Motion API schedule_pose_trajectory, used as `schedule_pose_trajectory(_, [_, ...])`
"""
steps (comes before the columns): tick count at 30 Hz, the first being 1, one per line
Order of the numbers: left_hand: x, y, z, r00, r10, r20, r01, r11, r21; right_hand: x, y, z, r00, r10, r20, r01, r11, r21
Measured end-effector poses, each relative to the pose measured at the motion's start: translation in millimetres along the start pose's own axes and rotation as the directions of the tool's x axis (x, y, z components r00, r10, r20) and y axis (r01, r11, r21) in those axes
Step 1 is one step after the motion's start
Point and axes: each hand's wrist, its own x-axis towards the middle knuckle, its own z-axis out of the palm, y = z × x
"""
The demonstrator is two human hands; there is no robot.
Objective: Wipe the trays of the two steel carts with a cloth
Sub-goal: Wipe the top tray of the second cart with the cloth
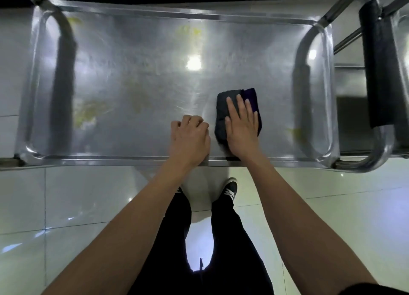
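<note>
A steel cart's top tray [155, 51] fills the upper half of the head view, with yellowish smears at its left, middle and far side. A dark folded cloth [223, 108] with a purple edge lies on the tray near the front rim, right of centre. My right hand [242, 126] presses flat on the cloth with straight fingers. My left hand [190, 137] rests on the tray just left of the cloth, its fingers curled and holding nothing.
The cart's tubular handles [64, 73] arch over both ends of the tray. A second steel cart [354, 77] with a black padded handle [380, 69] stands against the right end. Glossy white floor tiles [77, 206] lie below, with my legs and shoes.
</note>
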Motion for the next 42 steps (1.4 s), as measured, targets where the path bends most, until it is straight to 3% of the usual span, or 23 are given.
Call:
schedule_pose_trajectory(10, [11,121,41,0.991,0.131,0.022,-0.131,0.991,0.022,-36,163,-56,0.961,0.255,-0.103,-0.254,0.967,0.024])
schedule_pose_trajectory(16, [3,139,46,0.993,0.115,0.035,-0.118,0.989,0.087,-51,188,-62,0.969,0.222,-0.107,-0.218,0.975,0.045])
schedule_pose_trajectory(21, [6,140,40,0.991,0.073,0.115,-0.087,0.988,0.127,-78,178,-55,0.971,0.220,-0.090,-0.218,0.975,0.032])
schedule_pose_trajectory(28, [-4,119,30,0.979,0.164,0.122,-0.172,0.983,0.059,-89,139,-46,0.965,0.249,-0.088,-0.250,0.968,-0.004])
schedule_pose_trajectory(42, [-90,-55,-4,0.996,-0.032,-0.080,0.034,0.999,0.024,-80,-66,42,0.999,0.031,-0.037,-0.032,0.999,-0.042])
